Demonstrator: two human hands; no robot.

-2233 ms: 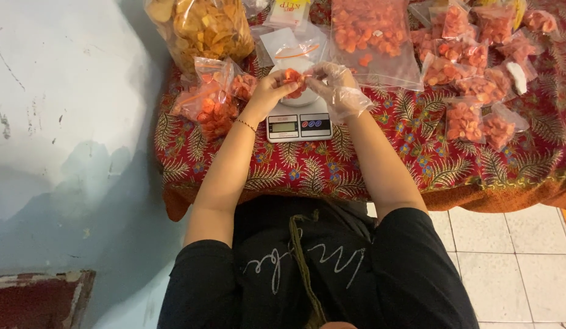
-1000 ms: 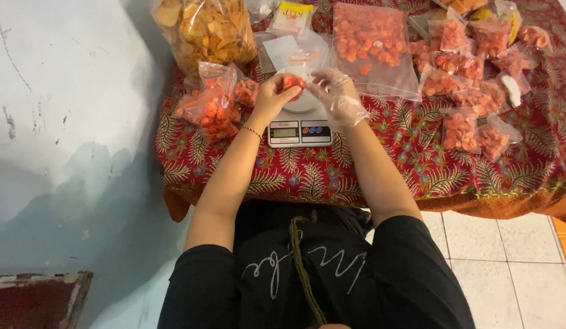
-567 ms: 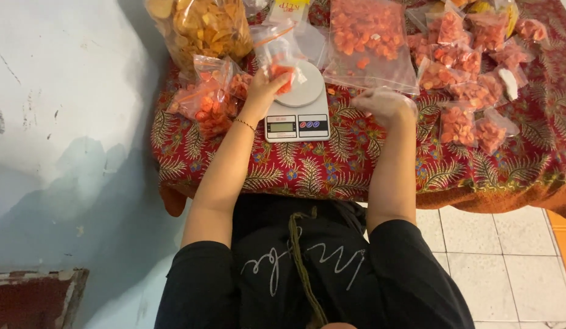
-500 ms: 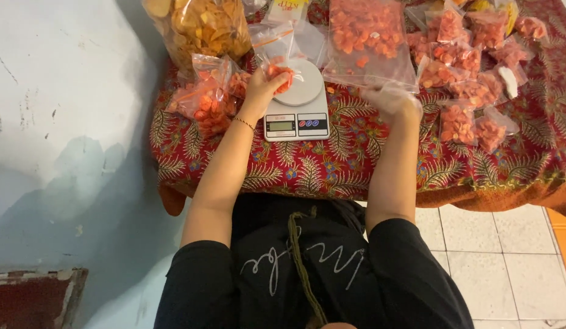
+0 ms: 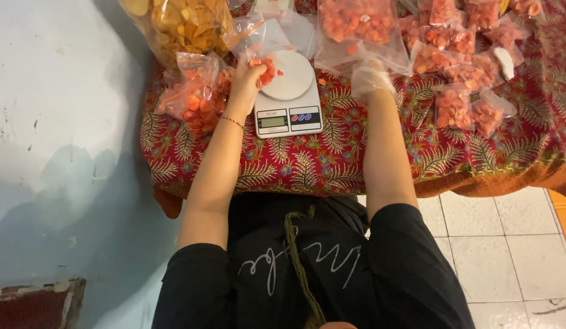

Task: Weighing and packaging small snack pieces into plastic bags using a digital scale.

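Left hand (image 5: pixel 245 76) is clamped on a small bag (image 5: pixel 258 45) of red chips, held upright just left of the scale (image 5: pixel 289 100). Gloved right hand (image 5: pixel 369 78), fingers loosely together, reaches into the big bag (image 5: pixel 356 27) beyond, to the right.

My right hand (image 5: pixel 369 78) leaves the small bag (image 5: pixel 258 52) and now reaches the big bag of orange pieces (image 5: pixel 358 27); my left hand (image 5: pixel 245 78) alone lifts the small bag off the scale (image 5: pixel 287 94).
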